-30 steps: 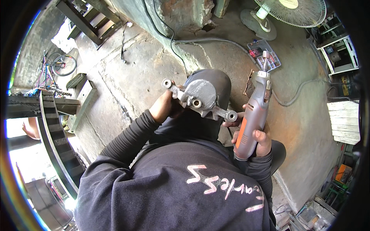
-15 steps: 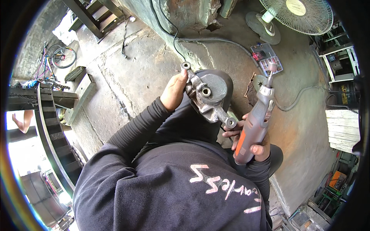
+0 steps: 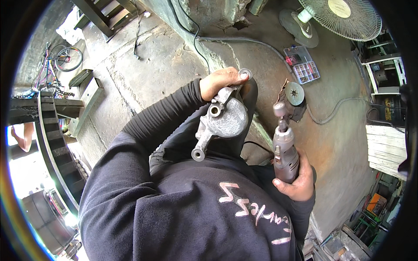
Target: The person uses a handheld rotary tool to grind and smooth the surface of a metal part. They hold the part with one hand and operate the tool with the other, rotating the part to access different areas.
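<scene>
My left hand [image 3: 220, 82] grips the upper arm of a grey cast-metal part [image 3: 228, 117], which has a round body, a bored boss and ringed ends, held over my dark-clad thigh. Its lower arm points down toward my lap. In my right hand [image 3: 298, 182] is a grey rotary tool [image 3: 285, 156] with a small cylindrical bit [image 3: 279, 108] on top, held a short way right of the part, not touching it. A round disc [image 3: 294, 93] with a star-shaped centre lies on a brown crumpled piece on the floor beyond the tool.
A standing fan [image 3: 339, 15] and a compartment box [image 3: 305, 69] are at upper right, with cables [image 3: 331, 114] along the concrete floor [image 3: 130, 82]. A bicycle [image 3: 69, 58], curved steel frame [image 3: 48, 130] and another person's bare limb [image 3: 22, 139] are at left. Cluttered shelves [image 3: 383, 74] line the right.
My left hand has moved up and right, rotating the metal part so its free arm swung down-left. My right hand lowered the tool and turned it more upright, away from the part.
</scene>
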`<state>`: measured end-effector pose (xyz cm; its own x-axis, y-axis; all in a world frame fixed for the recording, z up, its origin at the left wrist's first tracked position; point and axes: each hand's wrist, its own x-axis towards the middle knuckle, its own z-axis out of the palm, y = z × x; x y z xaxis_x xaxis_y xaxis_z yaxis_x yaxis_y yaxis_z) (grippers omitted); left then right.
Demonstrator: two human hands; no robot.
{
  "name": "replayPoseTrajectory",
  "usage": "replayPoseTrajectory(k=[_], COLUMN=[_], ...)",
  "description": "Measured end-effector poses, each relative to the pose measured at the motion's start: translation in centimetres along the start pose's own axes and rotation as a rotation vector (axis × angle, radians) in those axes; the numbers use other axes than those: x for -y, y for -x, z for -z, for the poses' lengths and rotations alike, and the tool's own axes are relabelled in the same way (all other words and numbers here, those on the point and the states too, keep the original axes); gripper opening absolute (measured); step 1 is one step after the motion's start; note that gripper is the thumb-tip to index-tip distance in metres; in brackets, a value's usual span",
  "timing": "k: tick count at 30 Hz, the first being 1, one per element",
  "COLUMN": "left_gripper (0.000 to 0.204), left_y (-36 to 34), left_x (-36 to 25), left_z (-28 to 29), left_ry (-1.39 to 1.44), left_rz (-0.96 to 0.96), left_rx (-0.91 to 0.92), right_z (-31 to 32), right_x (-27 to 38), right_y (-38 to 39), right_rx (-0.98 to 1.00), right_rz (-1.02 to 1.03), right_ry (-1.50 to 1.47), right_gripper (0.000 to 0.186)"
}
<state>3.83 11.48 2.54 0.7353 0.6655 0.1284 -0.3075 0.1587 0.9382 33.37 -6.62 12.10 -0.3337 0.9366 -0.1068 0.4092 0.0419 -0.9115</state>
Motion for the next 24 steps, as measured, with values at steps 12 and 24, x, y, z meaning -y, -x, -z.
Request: replayPoseTrajectory(k=[12, 24], left_gripper=[0.054, 0.062], left_y=[-2.7, -3.0], left_x=[1.8, 3.5], left_z=[-2.0, -0.5], left_ry=[-0.033, 0.017], left_rz=[0.287, 0.183], left_rx=[0.230, 0.230], right_z=[-0.7, -1.7], right_x=[5.8, 4.6], right_y=[2.4, 2.9], right_rx=[-0.006, -0.078], right_rz=[-0.054, -0.049], right_ry=[0.778, 0.763], right_gripper=[0.073, 0.072])
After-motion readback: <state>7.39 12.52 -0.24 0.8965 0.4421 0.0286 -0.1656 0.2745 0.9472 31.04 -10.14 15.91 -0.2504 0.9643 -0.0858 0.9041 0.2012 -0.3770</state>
